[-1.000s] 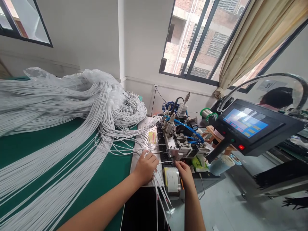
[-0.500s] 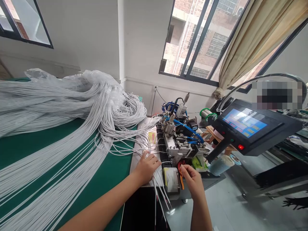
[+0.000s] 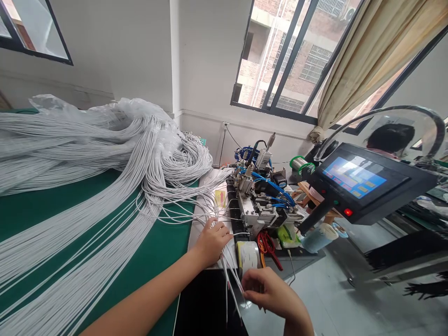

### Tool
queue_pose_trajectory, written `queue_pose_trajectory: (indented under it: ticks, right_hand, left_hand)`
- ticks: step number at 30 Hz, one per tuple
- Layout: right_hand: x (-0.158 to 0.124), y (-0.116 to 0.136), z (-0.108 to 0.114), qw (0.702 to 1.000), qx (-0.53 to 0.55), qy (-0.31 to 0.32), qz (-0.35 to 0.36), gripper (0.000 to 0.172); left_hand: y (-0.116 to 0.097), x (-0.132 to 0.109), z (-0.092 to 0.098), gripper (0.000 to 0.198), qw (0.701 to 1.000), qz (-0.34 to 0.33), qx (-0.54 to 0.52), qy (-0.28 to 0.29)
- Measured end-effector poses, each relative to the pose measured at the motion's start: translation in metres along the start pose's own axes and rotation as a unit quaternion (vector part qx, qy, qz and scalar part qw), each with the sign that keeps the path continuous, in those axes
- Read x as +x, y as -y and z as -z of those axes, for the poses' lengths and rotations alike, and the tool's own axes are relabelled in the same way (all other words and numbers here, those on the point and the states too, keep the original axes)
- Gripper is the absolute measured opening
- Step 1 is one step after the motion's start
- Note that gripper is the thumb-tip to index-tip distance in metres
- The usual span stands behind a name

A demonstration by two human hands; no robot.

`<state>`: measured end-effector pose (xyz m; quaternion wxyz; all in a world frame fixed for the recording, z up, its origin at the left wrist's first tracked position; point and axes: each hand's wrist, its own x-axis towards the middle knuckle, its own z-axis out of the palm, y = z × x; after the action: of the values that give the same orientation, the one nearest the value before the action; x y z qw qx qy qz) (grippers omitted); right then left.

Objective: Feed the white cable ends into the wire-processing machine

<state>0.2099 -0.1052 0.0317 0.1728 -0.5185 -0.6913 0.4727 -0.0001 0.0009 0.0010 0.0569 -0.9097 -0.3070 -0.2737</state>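
Note:
My left hand is closed over a small bunch of white cables at the front of the white work surface. Their ends hang past the edge, some with reddish tips. Low in the view, my right hand has its fingers curled, thumb and forefinger meeting at the end of one of these cables. Just ahead of the left hand stands a bench machine with metal blocks and blue hoses, several cables leading to its black strip. A roll of labels or tape sits between the hands, beside red-handled scissors.
Long bundles of white cable cover much of the green table at left. To the right are a control screen, a solder wire spool, a green packet and a person's head behind the screen.
My right hand has moved down and left, from beside the scissors to the hanging cable ends, uncovering the red handles. My left hand stays on the bunch.

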Motion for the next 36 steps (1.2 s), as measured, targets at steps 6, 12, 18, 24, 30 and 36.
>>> queue_pose_trajectory:
  ticks: [6, 12, 18, 24, 30, 36]
  right_hand:
    - [0.003, 0.003, -0.002, 0.999, -0.043, 0.002, -0.005, 0.009]
    - [-0.006, 0.005, 0.010, 0.995, -0.082, -0.055, 0.013, 0.008]
    - [-0.015, 0.009, 0.023, 0.992, -0.059, -0.110, 0.025, 0.017]
    - [-0.010, 0.005, 0.028, 0.981, -0.065, -0.178, 0.047, 0.024]
    - [0.002, 0.001, 0.030, 0.965, -0.052, -0.246, 0.072, 0.031]
    - [0.019, -0.006, 0.030, 0.939, 0.063, -0.331, 0.062, 0.036]
  left_hand:
    - [-0.001, 0.000, 0.003, 0.023, 1.000, 0.003, 0.005, 0.007]
    - [0.000, 0.000, 0.001, 0.021, 1.000, 0.003, 0.009, 0.009]
    - [0.000, 0.000, 0.000, 0.021, 1.000, 0.023, 0.006, 0.016]
    - [0.000, -0.002, -0.006, 0.036, 0.997, 0.068, 0.027, 0.012]
    - [-0.001, 0.002, -0.001, 0.037, 0.999, -0.009, 0.014, -0.046]
    - [-0.001, 0.003, 0.007, 0.031, 0.990, -0.108, -0.014, -0.093]
